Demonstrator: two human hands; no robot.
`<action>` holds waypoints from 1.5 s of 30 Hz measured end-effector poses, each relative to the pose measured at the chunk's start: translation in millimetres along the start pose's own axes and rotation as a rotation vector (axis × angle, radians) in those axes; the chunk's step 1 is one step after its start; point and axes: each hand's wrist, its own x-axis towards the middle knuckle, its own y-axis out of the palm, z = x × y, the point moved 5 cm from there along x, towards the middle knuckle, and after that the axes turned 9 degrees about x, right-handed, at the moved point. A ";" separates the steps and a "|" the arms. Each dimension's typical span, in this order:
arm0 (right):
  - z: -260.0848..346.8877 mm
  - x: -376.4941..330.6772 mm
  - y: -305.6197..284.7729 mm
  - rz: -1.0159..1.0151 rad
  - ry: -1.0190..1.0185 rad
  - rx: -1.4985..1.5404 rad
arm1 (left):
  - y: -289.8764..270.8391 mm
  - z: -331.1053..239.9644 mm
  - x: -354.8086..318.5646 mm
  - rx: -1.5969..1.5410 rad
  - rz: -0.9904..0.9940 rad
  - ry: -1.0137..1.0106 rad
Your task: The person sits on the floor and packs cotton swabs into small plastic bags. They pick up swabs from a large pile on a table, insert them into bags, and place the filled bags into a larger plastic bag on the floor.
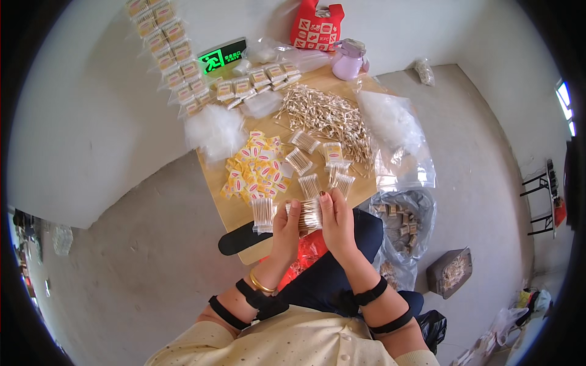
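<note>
1. Nearest, black straps [371, 291] circle both forearms, and a gold bracelet [262, 285] sits at the left wrist.
2. Between the forearms, beyond the dark trouser leg [323, 282], a red plastic bag [300, 256] shows below the table edge.
3. The left hand [287, 226] has its fingers clamped on the left end of a cotton-swab bundle [311, 215], thumb on top; the fingers beneath are mostly hidden.
4. The right hand [337, 222] grips the same bundle's right end, thumb uppermost. The bundle is held between both hands, over the near edge of the wooden table [235, 210].
5. Just left of the left hand is a second swab bundle [263, 212]; more swab bundles [299, 161] lie beyond the hands.
6. To the right, below the table, a clear plastic sack [424, 210] holds small brown packets, and a grey bin [450, 272] of swabs stands on the floor.
7. Farther in, yellow-and-white cards [259, 165] are heaped on the left, with loose cotton swabs [323, 116] to their far right.
8. Clear plastic bags [217, 131] flank these heaps.
9. Farthest, finished-looking swab packets [259, 78] line the table's far left, a lilac jug [349, 61] its far right, near a red carrier bag [317, 27].
</note>
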 end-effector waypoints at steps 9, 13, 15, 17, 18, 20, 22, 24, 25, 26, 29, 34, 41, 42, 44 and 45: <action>8.2 5.1 5.8 0.050 -0.085 -0.222 | -13.4 10.6 12.5 0.037 0.006 0.022; -4.8 1.1 14.6 0.056 -0.051 -0.238 | -14.2 44.2 11.3 -0.092 0.028 -0.091; -11.8 -0.7 18.3 0.080 -0.040 -0.210 | -17.5 63.0 11.0 -0.208 0.082 -0.176; -20.7 -2.3 21.9 0.089 -0.047 -0.231 | -23.7 74.7 10.8 -0.266 0.154 -0.243; -25.7 -2.1 23.8 0.095 -0.051 -0.241 | -29.5 82.0 11.9 -0.221 0.132 -0.295; -35.8 2.1 25.5 0.095 -0.124 -0.413 | -37.9 89.7 11.6 -0.130 0.096 -0.401; -39.2 6.6 30.3 0.104 -0.198 -0.545 | -52.1 90.5 3.3 -0.005 0.215 -0.514; -39.6 11.0 38.1 0.121 -0.272 -0.637 | -65.8 89.7 -6.2 0.177 0.301 -0.515; -48.8 10.0 42.1 0.153 -0.297 -0.661 | -70.6 90.8 -14.4 0.297 0.331 -0.461; -63.2 10.3 44.9 0.180 -0.322 -0.688 | -73.6 91.8 -21.1 0.416 0.366 -0.404; -84.7 13.3 48.1 0.227 -0.347 -0.729 | -87.9 99.4 -36.9 0.468 0.416 -0.473; -78.1 23.2 45.7 0.170 -0.322 -0.690 | -99.6 104.4 -45.3 0.483 0.369 -0.339; -79.6 29.8 19.4 0.000 -0.164 -0.426 | -67.5 64.6 -29.6 0.427 0.458 -0.365; -76.6 31.0 12.1 -0.062 -0.089 -0.312 | -59.1 59.2 -23.9 0.275 0.384 -0.366; -59.4 26.1 7.0 -0.069 0.006 -0.039 | -36.0 46.3 -13.8 -0.032 0.235 -0.362; -48.3 21.7 7.6 -0.093 -0.032 0.083 | -24.7 37.7 -7.2 -0.262 0.233 -0.318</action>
